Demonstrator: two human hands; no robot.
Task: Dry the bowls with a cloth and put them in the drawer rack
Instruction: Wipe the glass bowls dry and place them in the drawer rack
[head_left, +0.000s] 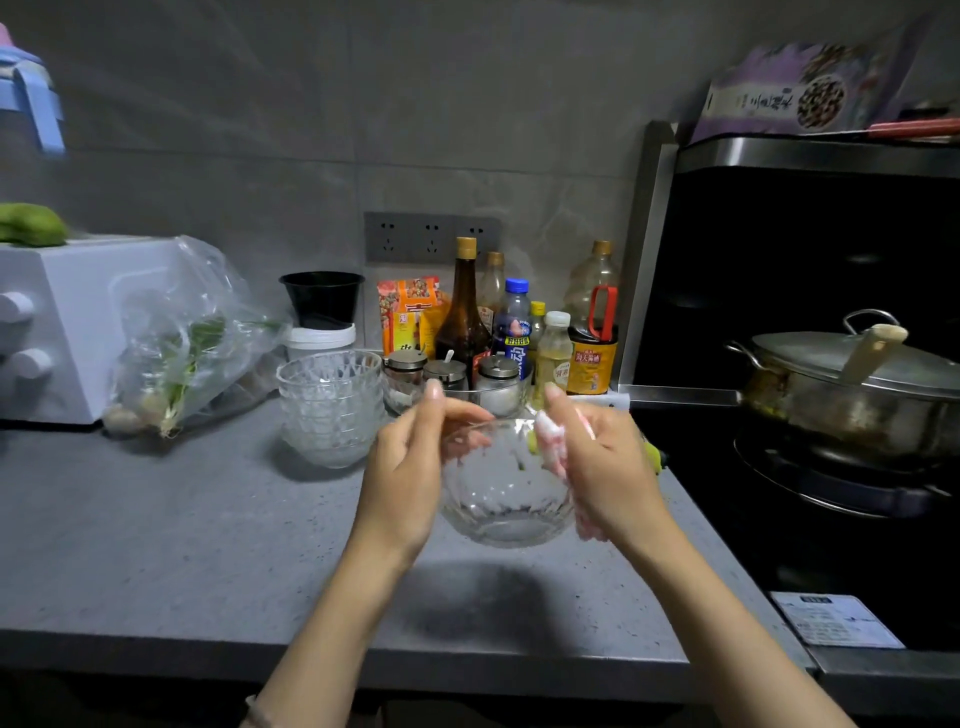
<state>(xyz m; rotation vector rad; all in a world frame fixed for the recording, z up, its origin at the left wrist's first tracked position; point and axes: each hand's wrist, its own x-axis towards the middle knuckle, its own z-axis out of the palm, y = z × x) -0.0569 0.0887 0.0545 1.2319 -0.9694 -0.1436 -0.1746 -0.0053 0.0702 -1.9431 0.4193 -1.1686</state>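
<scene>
A clear glass bowl (501, 493) is held above the grey counter (182, 545). My left hand (410, 467) grips its left rim, fingers curled over the edge. My right hand (605, 467) holds a pink and white cloth (553, 441) against the bowl's right rim and side. A stack of several clear glass bowls (330, 405) stands on the counter to the left, apart from both hands. The drawer rack is not in view.
Bottles and condiment jars (498, 343) crowd the back of the counter behind the bowl. A white oven (62, 327) and a plastic bag of greens (192, 338) stand at the left. A lidded pot (852, 384) sits on the stove at the right.
</scene>
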